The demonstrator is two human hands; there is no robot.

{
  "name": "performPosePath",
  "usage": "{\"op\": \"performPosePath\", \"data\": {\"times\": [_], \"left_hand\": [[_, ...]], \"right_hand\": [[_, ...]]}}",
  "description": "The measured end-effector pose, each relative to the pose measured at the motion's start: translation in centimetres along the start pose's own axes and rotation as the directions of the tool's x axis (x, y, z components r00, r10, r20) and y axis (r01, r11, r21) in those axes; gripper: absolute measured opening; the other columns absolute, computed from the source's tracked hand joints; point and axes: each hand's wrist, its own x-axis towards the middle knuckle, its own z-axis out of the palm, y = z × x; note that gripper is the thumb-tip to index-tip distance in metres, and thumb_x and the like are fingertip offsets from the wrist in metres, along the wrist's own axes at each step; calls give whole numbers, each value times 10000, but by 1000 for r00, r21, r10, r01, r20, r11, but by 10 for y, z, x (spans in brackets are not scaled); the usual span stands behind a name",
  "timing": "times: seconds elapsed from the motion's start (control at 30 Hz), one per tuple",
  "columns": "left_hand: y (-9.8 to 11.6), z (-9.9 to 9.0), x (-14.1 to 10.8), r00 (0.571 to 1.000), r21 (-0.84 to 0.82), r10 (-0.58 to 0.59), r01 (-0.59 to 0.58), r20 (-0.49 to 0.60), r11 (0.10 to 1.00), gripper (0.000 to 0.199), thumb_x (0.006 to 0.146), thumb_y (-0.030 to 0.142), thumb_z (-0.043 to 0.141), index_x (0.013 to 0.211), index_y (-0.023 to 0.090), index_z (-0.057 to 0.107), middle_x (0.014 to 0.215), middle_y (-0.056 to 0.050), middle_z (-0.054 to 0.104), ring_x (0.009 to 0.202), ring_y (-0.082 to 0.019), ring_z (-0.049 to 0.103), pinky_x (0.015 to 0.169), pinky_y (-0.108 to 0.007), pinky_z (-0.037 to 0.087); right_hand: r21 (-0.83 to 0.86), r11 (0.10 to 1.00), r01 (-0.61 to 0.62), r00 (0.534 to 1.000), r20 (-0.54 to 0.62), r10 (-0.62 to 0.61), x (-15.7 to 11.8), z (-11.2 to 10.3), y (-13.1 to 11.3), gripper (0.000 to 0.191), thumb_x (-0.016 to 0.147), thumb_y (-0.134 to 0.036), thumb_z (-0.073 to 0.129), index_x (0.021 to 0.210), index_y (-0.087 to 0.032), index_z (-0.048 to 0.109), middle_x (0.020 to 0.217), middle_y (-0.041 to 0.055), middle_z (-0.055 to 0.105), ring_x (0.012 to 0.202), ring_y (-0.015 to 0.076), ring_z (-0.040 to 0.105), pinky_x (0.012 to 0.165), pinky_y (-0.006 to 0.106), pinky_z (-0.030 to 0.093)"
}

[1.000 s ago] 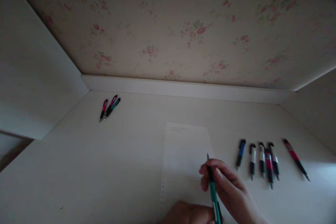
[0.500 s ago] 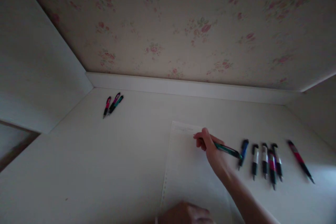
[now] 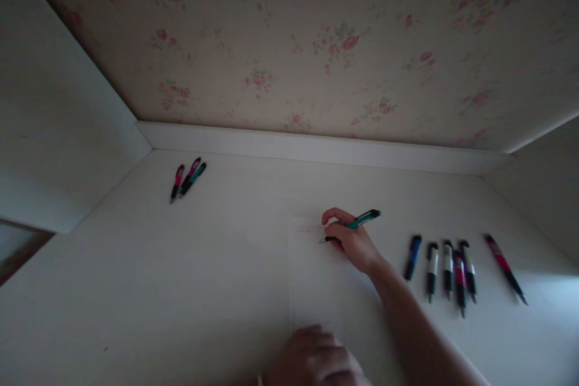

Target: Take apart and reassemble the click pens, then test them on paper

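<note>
A teal and black pen [image 3: 364,218] is gripped by my right hand [image 3: 350,238], its tip pointing left and down over the paper. Under both hands lies a white sheet of paper [image 3: 310,283], with faint writing at its top. My left hand [image 3: 316,359] rests on the sheet's lower part at the bottom of the view. It is blurred, its fingers look bent, and their undersides are hidden.
On the right of the white desk [image 3: 194,277] lie a blue pen [image 3: 413,258], several white and pink pens [image 3: 447,268], and a separate red pen [image 3: 505,268]. Three pens [image 3: 189,180] lie at the back left. A floral wall [image 3: 271,42] and side panels [image 3: 63,102] border the desk.
My right hand has turned, so the pen's back end now points up and right instead of down and right. The sheet has rotated slightly, and my left hand has shifted up a little.
</note>
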Motion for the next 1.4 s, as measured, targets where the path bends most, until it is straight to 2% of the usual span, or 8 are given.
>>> {"op": "performPosePath", "data": {"times": [0.07, 0.1, 0.23, 0.3, 0.4, 0.47, 0.6, 1.4], "left_hand": [[1, -15, 8, 993, 253, 97, -78, -63, 964, 235, 998, 303, 506, 916, 215, 708, 929, -2, 768, 849, -163, 669, 888, -323, 486], [2, -22, 10, 991, 357, 86, -44, -101, 933, 209, 996, 296, 515, 979, 195, 697, 1049, -17, 756, 962, -181, 657, 966, -348, 456], [5, -31, 12, 986, 549, 100, -8, -137, 835, 311, 1003, 403, 511, 1185, 195, 654, 1320, -26, 661, 1214, -210, 553, 1148, -391, 303], [5, -28, 11, 988, 565, 89, -3, -126, 825, 303, 1005, 406, 505, 1182, 215, 660, 1327, -11, 657, 1226, -201, 538, 1161, -386, 277], [5, -25, 9, 989, 567, 79, 7, -128, 824, 300, 1004, 409, 507, 1172, 219, 667, 1324, -4, 657, 1223, -197, 532, 1158, -386, 271], [4, -25, 10, 988, 574, 87, 5, -131, 819, 295, 997, 407, 519, 1166, 220, 672, 1316, -2, 660, 1207, -195, 539, 1148, -383, 285], [5, -25, 12, 985, 578, 94, 7, -144, 816, 260, 992, 381, 531, 1135, 229, 686, 1299, 1, 666, 1190, -192, 547, 1143, -380, 293], [5, -26, 12, 986, 552, 87, 7, -144, 834, 272, 1010, 393, 497, 1129, 218, 668, 1293, 0, 673, 1189, -197, 548, 1138, -396, 286]], "right_hand": [[-21, 1000, 3, 999, 42, -2, -2, 1, -3, 116, 681, -309, 629, 730, -205, 620, 413, -83, 463, 370, 101, 348, 380, 214, 223], [-31, 999, 10, 999, 34, -9, -2, 3, -3, 145, 711, -349, 634, 727, -207, 612, 439, -70, 496, 384, 106, 374, 387, 218, 251], [-111, 993, 48, 991, -121, -62, 1, 13, 3, 343, 823, -491, 597, 623, -223, 519, 491, -42, 513, 461, 129, 443, 449, 244, 335], [-159, 985, 61, 976, -198, -93, 2, 17, 6, 333, 838, -480, 583, 632, -226, 523, 486, -49, 484, 480, 138, 448, 466, 250, 337], [-210, 975, 78, 963, -238, -129, 4, 18, 7, 128, 776, -350, 598, 762, -222, 598, 524, -51, 534, 494, 150, 479, 477, 253, 348], [-242, 966, 88, 953, -260, -153, 6, 17, 8, 63, 723, -276, 565, 712, -221, 594, 529, -44, 535, 505, 152, 483, 482, 255, 347], [-310, 946, 95, 926, -322, -199, 10, 15, 9, 138, 699, -249, 513, 562, -231, 507, 505, -36, 481, 524, 154, 452, 483, 259, 325], [-389, 915, 101, 907, -342, -246, 10, 18, 11, 151, 712, -254, 503, 563, -229, 509, 496, -44, 467, 506, 147, 441, 482, 262, 314]]}}
